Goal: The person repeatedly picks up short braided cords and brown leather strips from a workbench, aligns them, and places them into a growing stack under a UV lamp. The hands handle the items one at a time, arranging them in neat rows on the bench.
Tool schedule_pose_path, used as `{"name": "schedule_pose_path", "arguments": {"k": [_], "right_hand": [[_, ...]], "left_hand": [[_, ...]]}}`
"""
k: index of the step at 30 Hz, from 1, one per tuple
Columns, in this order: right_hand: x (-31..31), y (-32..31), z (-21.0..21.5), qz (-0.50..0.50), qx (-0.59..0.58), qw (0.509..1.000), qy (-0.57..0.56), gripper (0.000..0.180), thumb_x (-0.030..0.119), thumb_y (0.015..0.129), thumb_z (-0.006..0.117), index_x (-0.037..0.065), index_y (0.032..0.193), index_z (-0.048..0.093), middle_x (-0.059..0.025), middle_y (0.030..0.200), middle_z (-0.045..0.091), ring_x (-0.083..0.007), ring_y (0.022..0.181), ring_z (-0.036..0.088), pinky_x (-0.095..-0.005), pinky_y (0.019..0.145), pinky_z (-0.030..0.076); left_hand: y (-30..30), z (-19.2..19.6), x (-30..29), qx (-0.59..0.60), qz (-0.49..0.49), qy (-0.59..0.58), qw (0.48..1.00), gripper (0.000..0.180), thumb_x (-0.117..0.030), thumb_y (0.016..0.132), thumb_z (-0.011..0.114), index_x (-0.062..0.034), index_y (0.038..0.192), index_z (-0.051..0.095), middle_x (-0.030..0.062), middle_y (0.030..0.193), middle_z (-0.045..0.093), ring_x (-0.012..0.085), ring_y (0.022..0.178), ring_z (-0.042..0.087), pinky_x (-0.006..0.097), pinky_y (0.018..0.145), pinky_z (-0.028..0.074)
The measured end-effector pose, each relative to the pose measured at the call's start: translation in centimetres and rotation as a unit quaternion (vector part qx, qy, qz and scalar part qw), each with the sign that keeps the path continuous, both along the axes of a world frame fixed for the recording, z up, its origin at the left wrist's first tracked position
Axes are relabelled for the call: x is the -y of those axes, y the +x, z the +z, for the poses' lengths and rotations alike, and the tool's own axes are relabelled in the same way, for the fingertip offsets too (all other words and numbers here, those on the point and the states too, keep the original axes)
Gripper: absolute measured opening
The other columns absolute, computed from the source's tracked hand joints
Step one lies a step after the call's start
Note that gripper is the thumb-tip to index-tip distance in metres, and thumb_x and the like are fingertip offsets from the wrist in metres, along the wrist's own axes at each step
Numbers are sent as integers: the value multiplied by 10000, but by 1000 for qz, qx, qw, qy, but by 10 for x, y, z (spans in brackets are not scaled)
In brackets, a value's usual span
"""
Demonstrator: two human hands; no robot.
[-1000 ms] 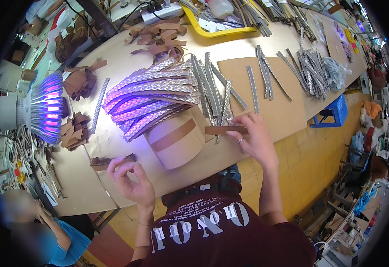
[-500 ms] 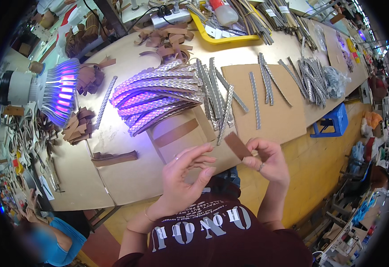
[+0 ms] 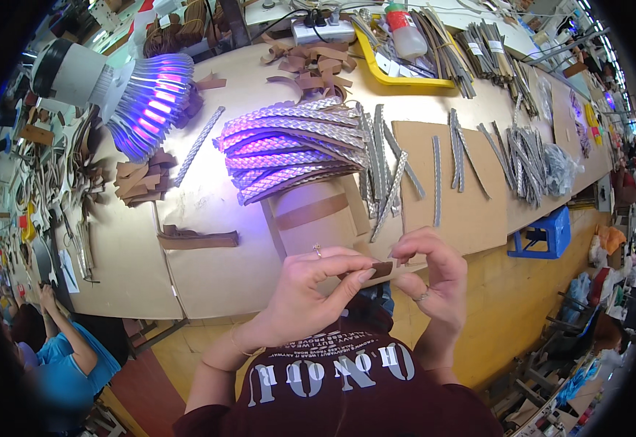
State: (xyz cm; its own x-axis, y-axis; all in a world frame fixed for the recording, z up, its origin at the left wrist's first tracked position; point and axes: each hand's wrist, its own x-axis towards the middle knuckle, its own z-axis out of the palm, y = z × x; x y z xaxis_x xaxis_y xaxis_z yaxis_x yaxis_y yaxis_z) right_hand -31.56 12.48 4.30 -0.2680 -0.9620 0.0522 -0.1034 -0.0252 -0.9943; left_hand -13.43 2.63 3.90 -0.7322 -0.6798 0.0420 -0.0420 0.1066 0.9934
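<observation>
My left hand pinches a short brown leather strip between thumb and fingers, close to my body at the table's near edge. Just right of the strip's free end, my right hand has its thumb and fingers parted with nothing gripped between them. Beyond my hands stands a cardboard block with a brown strip lying across it. A thick bundle of silver braided straps with brown backing rests at its far end.
A finned lamp shines purple light from the left. Loose braided straps lie on a cardboard sheet at right. Farther back are brown scraps and a yellow tray. A blue stool stands right; a person sits left.
The brown strip has passed from my right hand to my left. My hands have come together, and my right fingers have parted. The view has shifted, moving the table's things rightward in it.
</observation>
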Motion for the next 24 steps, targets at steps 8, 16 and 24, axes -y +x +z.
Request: {"name": "schedule_pose_path", "arguments": {"k": [8, 16, 24], "right_hand": [[7, 5, -2, 11, -198, 977, -77, 174, 58, 766, 771, 99, 931, 739, -46, 856, 652, -153, 720, 624, -276, 613, 490], [6, 10, -9, 29, -266, 952, -148, 196, 126, 692, 809, 175, 872, 750, 2, 839, 644, -150, 692, 599, -278, 608, 459], [-6, 18, 8, 59, 65, 982, -169, 197, 227, 771, 788, 89, 731, 654, -60, 771, 686, -196, 663, 615, -294, 613, 483]], "left_hand": [[10, 6, 4, 6, -28, -11, 1000, 143, 7, 899, 600, 46, 1006, 687, 126, 872, 701, 198, 773, 692, 283, 693, 541], [21, 2, 2, -31, -54, 241, 969, 156, -36, 943, 579, 69, 993, 684, 113, 880, 681, 162, 782, 679, 276, 711, 557], [105, -36, 5, -130, 182, 296, 929, 169, -98, 958, 536, 22, 1047, 614, 97, 852, 664, 155, 756, 661, 287, 685, 542]]}}
